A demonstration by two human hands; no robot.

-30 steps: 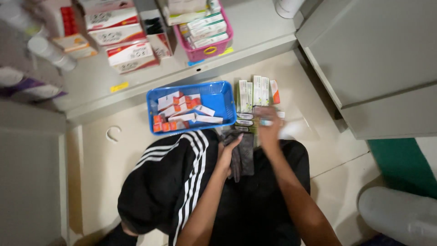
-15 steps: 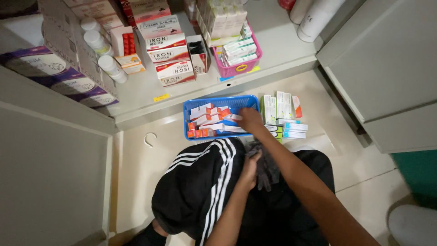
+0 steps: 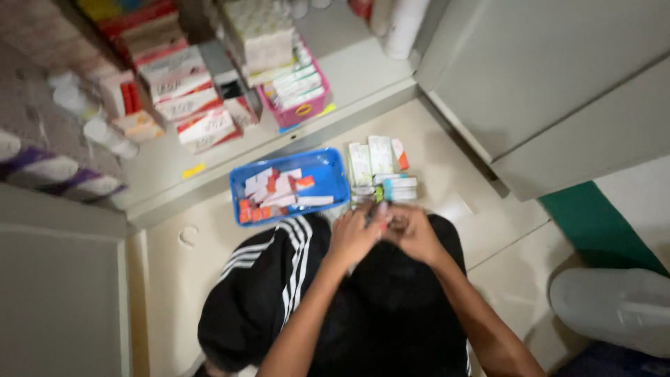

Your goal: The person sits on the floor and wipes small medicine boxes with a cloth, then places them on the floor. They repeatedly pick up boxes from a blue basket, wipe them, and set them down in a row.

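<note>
Nearest, over the lap in black trousers with white stripes (image 3: 293, 279), the left hand (image 3: 354, 236) and the right hand (image 3: 413, 234) meet, fingers curled together around something small and dark between them; the blur hides what it is, which way it points and where its long axis runs, and whether either hand truly pinches it. Held this loosely above the knees, it looks likely to slip and drop to the floor (image 3: 488, 209). Just beyond the knuckles a low stack of white and green cartons (image 3: 380, 171) lies on the floor, long axes partly across, partly away from the person; a careless wrist could scatter it. Left of it sits a blue basket (image 3: 335, 167) of red and white boxes. Farther off, a shelf (image 3: 209, 157) carries more boxes and a pink basket (image 3: 303, 112)
</note>
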